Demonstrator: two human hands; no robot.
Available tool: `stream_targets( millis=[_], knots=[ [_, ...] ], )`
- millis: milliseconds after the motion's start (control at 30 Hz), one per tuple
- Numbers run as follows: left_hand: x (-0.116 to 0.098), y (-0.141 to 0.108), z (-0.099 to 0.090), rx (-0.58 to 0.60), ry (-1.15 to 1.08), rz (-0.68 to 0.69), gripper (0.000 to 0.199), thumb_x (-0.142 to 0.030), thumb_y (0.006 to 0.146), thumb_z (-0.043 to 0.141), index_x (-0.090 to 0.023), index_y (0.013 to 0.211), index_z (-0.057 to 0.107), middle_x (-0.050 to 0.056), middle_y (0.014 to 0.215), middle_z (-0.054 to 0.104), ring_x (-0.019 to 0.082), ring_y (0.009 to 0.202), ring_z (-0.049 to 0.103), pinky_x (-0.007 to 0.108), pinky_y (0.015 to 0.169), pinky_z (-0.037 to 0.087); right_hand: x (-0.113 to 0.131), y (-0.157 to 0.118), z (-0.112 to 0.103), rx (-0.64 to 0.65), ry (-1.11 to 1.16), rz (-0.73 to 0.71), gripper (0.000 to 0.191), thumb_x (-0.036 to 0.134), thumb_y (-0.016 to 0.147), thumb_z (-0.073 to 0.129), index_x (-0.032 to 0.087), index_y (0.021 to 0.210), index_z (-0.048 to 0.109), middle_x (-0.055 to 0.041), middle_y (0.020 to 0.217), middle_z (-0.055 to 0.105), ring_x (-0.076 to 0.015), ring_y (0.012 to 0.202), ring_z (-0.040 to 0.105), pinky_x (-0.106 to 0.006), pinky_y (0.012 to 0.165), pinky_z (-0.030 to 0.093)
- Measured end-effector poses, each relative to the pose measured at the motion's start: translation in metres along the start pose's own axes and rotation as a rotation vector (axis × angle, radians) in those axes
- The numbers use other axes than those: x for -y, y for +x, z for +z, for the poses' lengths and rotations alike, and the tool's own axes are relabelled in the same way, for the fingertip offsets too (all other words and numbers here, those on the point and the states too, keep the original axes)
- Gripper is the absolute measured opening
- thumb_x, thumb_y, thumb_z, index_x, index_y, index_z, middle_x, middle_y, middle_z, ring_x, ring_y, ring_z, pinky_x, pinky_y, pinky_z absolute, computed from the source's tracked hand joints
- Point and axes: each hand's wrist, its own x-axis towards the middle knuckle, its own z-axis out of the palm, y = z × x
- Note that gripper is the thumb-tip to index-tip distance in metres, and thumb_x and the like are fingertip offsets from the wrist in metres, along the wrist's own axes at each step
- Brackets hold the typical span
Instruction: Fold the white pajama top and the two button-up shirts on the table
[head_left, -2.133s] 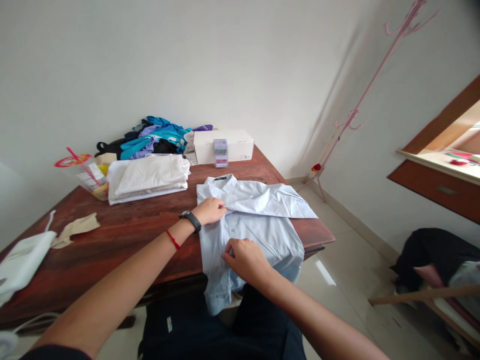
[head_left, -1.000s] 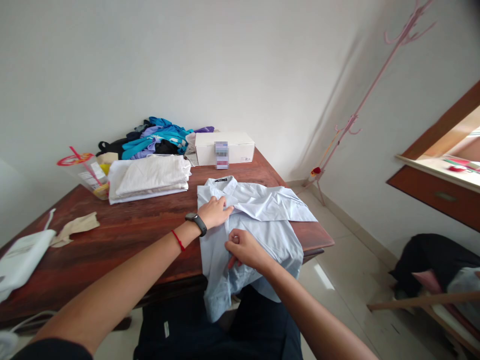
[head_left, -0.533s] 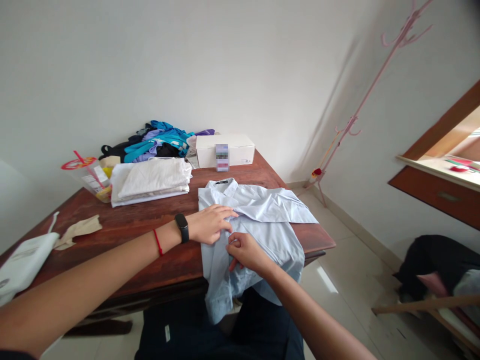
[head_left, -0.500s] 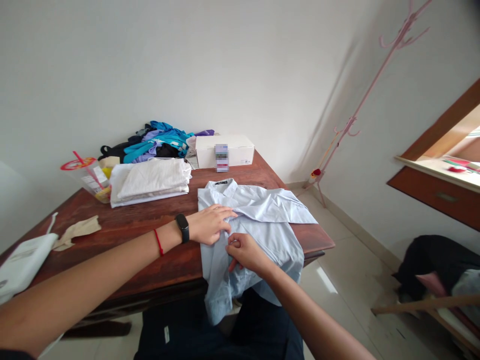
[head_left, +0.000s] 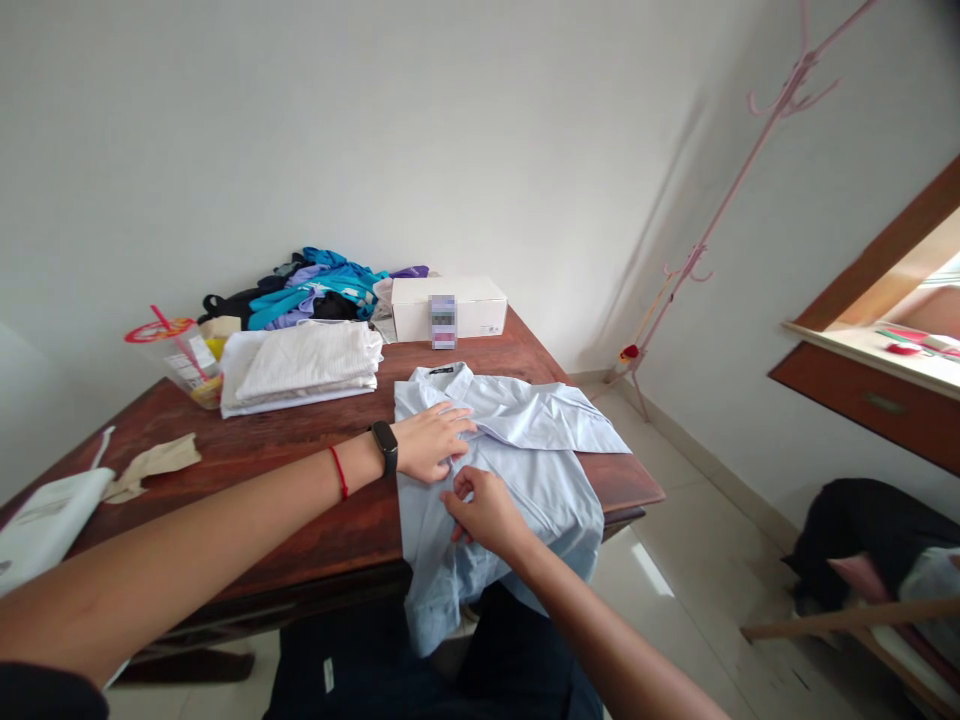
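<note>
A light blue collared shirt lies on the wooden table, its collar toward the wall and its lower part hanging over the near edge. One sleeve stretches out to the right. My left hand, with a black band on the wrist, rests on the shirt's upper front, its fingers apart. Just below it, my right hand is closed with curled fingers, pinching the shirt's front near the middle. The fabric between those fingertips is mostly hidden.
Folded white cloth lies left of the shirt, beside a plastic cup with a straw. Behind are piled clothes and a white box. A pink coat stand leans across the right side. A white packet sits far left.
My left hand has shifted slightly to the right and up across the shirt. My right hand has moved a little left along its front. The view has tilted slightly.
</note>
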Motion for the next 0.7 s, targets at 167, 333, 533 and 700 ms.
stream_targets(
  millis=[167, 333, 533, 700],
  knots=[
    [0.009, 0.001, -0.002, -0.015, 0.0, 0.03, 0.007, -0.015, 0.083, 0.067, -0.021, 0.082, 0.071, 0.006, 0.128, 0.068, 0.032, 0.136, 0.048, 0.05, 0.114, 0.032, -0.002, -0.002, 0.002, -0.001, -0.035, -0.004, 0.015, 0.025, 0.087, 0.063, 0.021, 0.081, 0.05, 0.0049, 0.065, 0.059, -0.0158, 0.05, 0.07, -0.016, 0.036, 0.038],
    [0.013, 0.006, -0.019, 0.033, -0.088, 0.005, 0.016, -0.009, 0.078, 0.072, -0.024, 0.08, 0.072, 0.002, 0.093, 0.075, 0.025, 0.112, 0.059, 0.043, 0.111, 0.031, -0.004, -0.001, 0.001, 0.014, -0.034, -0.009, 0.01, 0.025, 0.089, 0.062, 0.02, 0.089, 0.054, 0.0024, 0.074, 0.065, -0.0145, 0.05, 0.069, -0.019, 0.038, 0.037],
    [0.016, 0.016, -0.022, 0.15, -0.192, -0.026, 0.018, -0.017, 0.065, 0.088, -0.026, 0.073, 0.075, 0.0, 0.089, 0.076, 0.026, 0.104, 0.059, 0.047, 0.112, 0.026, -0.002, -0.001, -0.001, -0.005, -0.071, -0.029, 0.01, 0.025, 0.091, 0.06, 0.019, 0.086, 0.054, 0.002, 0.076, 0.065, -0.0111, 0.047, 0.066, -0.019, 0.042, 0.038],
    [0.023, 0.023, -0.015, 0.2, -0.252, -0.09, 0.015, -0.02, 0.067, 0.088, -0.024, 0.071, 0.074, -0.003, 0.077, 0.074, 0.021, 0.092, 0.061, 0.047, 0.11, 0.027, 0.002, -0.008, 0.002, -0.057, -0.193, -0.059, 0.007, 0.019, 0.088, 0.06, 0.019, 0.084, 0.054, 0.0017, 0.073, 0.065, -0.0088, 0.049, 0.062, -0.018, 0.048, 0.04]
  ],
)
